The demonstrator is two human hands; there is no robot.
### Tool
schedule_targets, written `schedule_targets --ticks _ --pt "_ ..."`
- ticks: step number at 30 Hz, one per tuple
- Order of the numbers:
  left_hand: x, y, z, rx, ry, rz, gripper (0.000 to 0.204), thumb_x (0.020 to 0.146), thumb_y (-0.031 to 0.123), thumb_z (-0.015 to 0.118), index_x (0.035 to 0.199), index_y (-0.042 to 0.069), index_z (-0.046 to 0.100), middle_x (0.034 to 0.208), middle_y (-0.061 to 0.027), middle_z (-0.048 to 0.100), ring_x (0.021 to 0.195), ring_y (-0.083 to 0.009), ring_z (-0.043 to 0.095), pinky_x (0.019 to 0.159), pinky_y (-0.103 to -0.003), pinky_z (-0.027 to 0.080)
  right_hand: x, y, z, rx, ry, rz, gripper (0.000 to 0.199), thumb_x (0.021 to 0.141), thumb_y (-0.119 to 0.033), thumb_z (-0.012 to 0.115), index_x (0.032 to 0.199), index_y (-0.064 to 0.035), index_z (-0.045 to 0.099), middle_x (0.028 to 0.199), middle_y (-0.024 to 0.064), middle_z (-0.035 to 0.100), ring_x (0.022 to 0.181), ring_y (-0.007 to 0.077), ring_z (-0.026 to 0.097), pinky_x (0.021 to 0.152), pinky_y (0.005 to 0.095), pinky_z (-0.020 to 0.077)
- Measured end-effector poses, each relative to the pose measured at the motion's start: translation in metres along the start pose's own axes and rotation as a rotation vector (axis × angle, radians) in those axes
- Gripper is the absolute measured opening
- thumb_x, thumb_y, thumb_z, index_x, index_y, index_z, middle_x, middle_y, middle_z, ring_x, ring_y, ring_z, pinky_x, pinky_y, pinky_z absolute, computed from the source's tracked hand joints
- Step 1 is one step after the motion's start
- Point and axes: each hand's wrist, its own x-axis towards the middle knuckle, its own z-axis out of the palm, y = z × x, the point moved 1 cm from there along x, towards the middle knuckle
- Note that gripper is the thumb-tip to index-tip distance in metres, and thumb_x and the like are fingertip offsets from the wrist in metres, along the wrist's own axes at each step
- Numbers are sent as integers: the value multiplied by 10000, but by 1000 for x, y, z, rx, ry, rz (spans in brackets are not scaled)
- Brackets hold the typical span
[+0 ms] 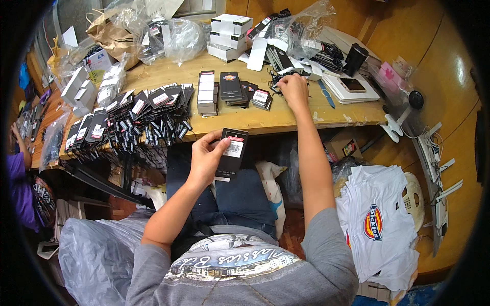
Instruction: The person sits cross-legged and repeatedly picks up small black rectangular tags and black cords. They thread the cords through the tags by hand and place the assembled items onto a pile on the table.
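Note:
My left hand (208, 155) pinches a black hang tag (232, 159) above my lap; it carries a red label and a white barcode sticker, and a white edge shows at its bottom. Over the table, my right hand (294, 92) has its fingertips pinched at a small tangle of black cords (275, 81). Between the hands stand a stack of white-faced tags (206, 94), a stack of black tags (231, 86) and a small pile of barcode stickers (262, 99). At the left, many strung black tags (158, 99) lie fanned out, their cords hanging over the table edge.
White boxes (229, 33) are stacked at the back, near plastic bags (186, 41). Blue scissors (325, 94), a phone (352, 85) on white sheets and a black cup (356, 58) lie at the right. Folded white T-shirts (380, 224) sit beside me; another person's purple sleeve (20, 188) shows left.

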Motion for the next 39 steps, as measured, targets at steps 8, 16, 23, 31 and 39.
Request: schedule_targets --ticks 8,16,23,31,39 --pt "-12 3 -6 -30 -28 -43 204 765 16 534 956 -56 525 813 -80 591 682 -91 561 619 -215 468 45 15 16 546 -152 118 110 629 -154 624 631 -45 615 603 59 605 547 139 563 555 268 432" --pt "-16 9 -8 -158 -43 -120 161 769 -11 506 922 -51 532 812 -81 585 706 -104 558 662 -233 470 84 -2 -52 1302 -75 265 154 760 -92 571 882 -29 503 646 40 550 554 116 534 505 205 433" --pt "-32 38 -9 122 -191 249 115 744 -5 538 839 -65 559 1192 -107 365 826 -126 549 681 -218 446 -11 -68 -122 795 -585 -229 99 713 -93 577 775 -17 587 646 73 575 535 107 542 465 215 418" --pt "-43 27 -19 583 -346 118 100 709 -42 556 805 -28 577 834 -59 545 654 -85 511 577 -208 419 -119 -111 -106 665 -566 -484 131 689 -47 580 806 5 554 691 127 576 631 255 575 563 281 448" --pt "-62 34 -49 370 -270 1 65 711 -36 566 768 -63 553 776 -55 524 717 -86 496 647 -202 402 -140 -60 -83 732 -371 -193 80 630 -3 611 710 -2 608 645 73 574 570 137 505 533 227 405"
